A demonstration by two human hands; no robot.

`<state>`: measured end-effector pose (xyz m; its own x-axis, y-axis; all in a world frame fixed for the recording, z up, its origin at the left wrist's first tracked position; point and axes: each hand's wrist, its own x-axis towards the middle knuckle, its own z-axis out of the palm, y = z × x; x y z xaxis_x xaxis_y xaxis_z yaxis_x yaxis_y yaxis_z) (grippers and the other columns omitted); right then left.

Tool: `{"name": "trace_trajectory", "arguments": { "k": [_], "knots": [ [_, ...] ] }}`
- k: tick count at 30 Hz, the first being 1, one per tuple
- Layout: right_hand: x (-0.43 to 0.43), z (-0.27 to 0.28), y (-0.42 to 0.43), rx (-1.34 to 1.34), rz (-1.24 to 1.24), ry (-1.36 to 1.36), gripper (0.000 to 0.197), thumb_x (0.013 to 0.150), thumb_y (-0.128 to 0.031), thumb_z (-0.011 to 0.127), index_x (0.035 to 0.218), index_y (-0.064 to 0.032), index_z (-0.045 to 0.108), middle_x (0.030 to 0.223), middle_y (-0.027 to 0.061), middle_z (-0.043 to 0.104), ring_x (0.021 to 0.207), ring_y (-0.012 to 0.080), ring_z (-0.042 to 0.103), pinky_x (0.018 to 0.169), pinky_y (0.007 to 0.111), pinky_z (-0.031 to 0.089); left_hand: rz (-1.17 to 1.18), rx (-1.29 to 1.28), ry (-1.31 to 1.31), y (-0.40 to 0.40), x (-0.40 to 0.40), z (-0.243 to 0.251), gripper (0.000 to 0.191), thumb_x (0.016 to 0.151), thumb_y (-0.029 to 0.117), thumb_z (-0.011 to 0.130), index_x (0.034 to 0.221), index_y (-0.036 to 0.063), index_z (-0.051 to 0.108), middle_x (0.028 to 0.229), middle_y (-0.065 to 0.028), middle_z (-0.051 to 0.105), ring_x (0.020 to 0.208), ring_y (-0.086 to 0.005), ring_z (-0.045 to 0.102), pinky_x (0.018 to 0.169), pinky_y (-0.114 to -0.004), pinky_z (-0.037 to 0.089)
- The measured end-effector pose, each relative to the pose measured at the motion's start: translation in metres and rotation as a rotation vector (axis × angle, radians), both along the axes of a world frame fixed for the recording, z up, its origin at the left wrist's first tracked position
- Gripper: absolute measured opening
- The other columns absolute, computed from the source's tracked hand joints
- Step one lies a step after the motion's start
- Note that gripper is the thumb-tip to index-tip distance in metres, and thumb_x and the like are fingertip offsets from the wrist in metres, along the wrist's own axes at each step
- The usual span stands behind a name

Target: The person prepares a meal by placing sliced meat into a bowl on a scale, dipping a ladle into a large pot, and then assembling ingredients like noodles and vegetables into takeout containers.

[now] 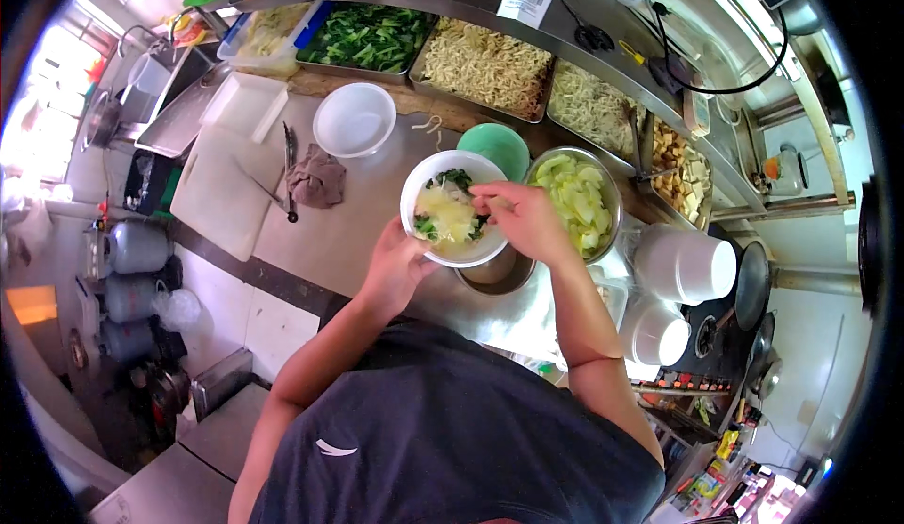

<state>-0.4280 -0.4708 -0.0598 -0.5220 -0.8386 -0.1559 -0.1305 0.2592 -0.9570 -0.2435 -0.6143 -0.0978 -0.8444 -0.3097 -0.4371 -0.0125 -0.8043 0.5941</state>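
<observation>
My left hand [397,270] grips the near left rim of a white bowl [474,161], which is tilted slightly toward me. Inside lie dark leafy greens and pale yellow food pieces [455,220]. Over the bowl's right side is my right hand [530,217], its fingers drawn together; whether they pinch anything is unclear. Just right of that hand stands a metal bowl [616,220] of sliced pale green vegetable [575,195]. A green bowl [498,144] sits behind the white one. Partly hidden beneath it is a round metal container [505,280].
Behind are metal trays of chopped greens [371,37], pale shredded food [487,61] and cubed food [678,160]. An empty white bowl [354,120], a cloth [318,176], tongs [288,150] and a cutting board [222,192] lie left. Stacked white bowls [681,263] stand right, beside a wok [752,287].
</observation>
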Motion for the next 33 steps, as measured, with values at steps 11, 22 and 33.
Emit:
{"name": "trace_trajectory", "arguments": {
  "k": [11, 22, 33],
  "knots": [
    [-0.072, -0.069, 0.098, 0.505, -0.264, 1.163, 0.030, 0.090, -0.007, 0.067, 0.119, -0.0029, 0.065, 0.108, 0.0140, 0.071, 0.095, 0.0235, 0.070, 0.080, 0.033, 0.056, 0.102, 0.022, 0.031, -0.015, 0.018, -0.008, 0.060, 0.088, 0.001, 0.053, 0.145, 0.0035, 0.033, 0.138, -0.0128, 0.050, 0.125, -0.0269, 0.056, 0.105, -0.045, 0.050],
    [0.070, -0.002, -0.067, 0.032, 0.086, 0.932, 0.025, 0.082, -0.010, 0.073, 0.106, -0.0063, 0.067, 0.100, 0.0121, 0.067, 0.087, 0.0316, 0.067, 0.073, 0.040, 0.055, 0.144, -0.074, -0.009, -0.024, 0.047, -0.001, 0.060, 0.087, -0.004, 0.048, 0.144, 0.0016, 0.031, 0.139, -0.0152, 0.047, 0.128, -0.0293, 0.053, 0.107, -0.048, 0.048],
    [0.100, 0.013, -0.133, 0.125, -0.036, 0.838, 0.014, 0.084, -0.017, 0.067, 0.097, -0.0125, 0.070, 0.093, 0.0081, 0.067, 0.076, 0.0336, 0.067, 0.067, 0.043, 0.056, 0.037, 0.038, 0.009, -0.108, 0.072, -0.019, 0.058, 0.088, -0.003, 0.055, 0.142, 0.0091, 0.038, 0.130, -0.0103, 0.053, 0.120, -0.0234, 0.057, 0.097, -0.044, 0.053]
  ]
}}
